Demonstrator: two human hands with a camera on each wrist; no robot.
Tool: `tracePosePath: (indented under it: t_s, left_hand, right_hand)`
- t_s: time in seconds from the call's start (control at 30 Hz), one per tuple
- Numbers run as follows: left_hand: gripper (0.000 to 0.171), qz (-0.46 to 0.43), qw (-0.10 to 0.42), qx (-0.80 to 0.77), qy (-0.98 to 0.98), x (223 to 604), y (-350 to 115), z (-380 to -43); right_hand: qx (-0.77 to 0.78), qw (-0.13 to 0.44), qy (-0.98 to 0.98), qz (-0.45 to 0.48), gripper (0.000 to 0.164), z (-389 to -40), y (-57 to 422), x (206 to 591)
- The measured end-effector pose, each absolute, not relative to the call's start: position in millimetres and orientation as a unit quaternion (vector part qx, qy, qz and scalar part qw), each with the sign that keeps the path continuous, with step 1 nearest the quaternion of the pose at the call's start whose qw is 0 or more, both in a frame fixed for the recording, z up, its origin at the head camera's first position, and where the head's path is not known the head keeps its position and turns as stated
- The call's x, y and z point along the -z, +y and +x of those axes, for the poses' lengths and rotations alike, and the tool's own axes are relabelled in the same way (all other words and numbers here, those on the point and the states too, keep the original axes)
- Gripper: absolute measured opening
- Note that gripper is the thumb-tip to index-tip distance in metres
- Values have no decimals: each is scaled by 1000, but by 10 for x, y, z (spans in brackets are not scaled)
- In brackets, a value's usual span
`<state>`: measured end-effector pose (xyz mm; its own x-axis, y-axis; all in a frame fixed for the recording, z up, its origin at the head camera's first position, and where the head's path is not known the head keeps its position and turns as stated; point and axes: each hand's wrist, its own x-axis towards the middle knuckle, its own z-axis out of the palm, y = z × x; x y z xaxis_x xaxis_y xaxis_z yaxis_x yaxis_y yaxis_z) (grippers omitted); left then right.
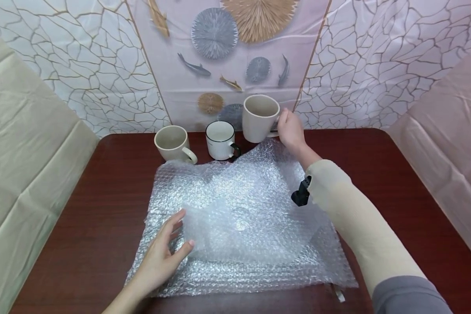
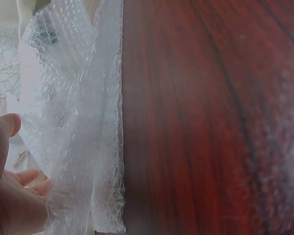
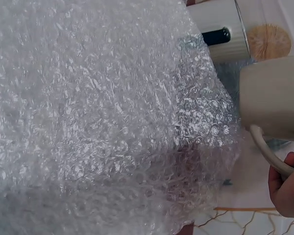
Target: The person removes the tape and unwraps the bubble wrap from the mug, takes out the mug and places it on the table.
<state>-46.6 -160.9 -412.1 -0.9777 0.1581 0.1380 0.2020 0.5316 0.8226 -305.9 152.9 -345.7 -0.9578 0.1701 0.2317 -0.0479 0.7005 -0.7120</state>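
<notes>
At the back of the table my right hand point(image 1: 292, 131) grips the handle of a tall beige mug point(image 1: 256, 124). In the right wrist view, the fingers point(image 3: 278, 183) curl round that mug's handle point(image 3: 270, 155). A large sheet of bubble wrap point(image 1: 251, 187) covers the middle of the table, with a smaller translucent piece point(image 1: 216, 233) lying over it. My left hand point(image 1: 161, 257) hovers at the left edge of this smaller piece, thumb and fingers spread. From the left wrist, the bubble wrap point(image 2: 88, 137) is seen edge-on beside the hand.
A shorter beige mug point(image 1: 172, 146) and a white mug point(image 1: 220, 146) with a black rim and handle stand behind the wrap. The dark red table point(image 1: 74, 218) ends at a patterned cloth backdrop point(image 1: 102, 65). Pale cloth walls point(image 1: 23, 174) rise on both sides.
</notes>
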Motion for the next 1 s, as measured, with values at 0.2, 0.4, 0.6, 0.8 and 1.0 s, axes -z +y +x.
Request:
tracePosePath:
  t_s: [0.2, 0.4, 0.6, 0.8, 1.0]
  left_hand:
    - [70, -96, 17, 476, -874, 4139, -1614, -460]
    - [71, -92, 10, 478, -874, 4156, -1624, -451]
    - [70, -91, 13, 480, -872, 4171, -1632, -449]
    - [70, -88, 13, 480, -873, 4182, -1643, -443]
    - [70, -83, 6, 484, -871, 4188, -1657, -437]
  right_hand:
    - [-387, 130, -911, -64, 45, -3088, 1622, 3573]
    - [-392, 130, -906, -89, 46, -3124, 1720, 3676]
    - [-391, 136, -904, -110, 46, -3161, 1794, 3761]
    - [-379, 135, -908, -115, 47, -3194, 1864, 3830]
    - [-375, 133, -908, -130, 47, -3207, 1947, 3864]
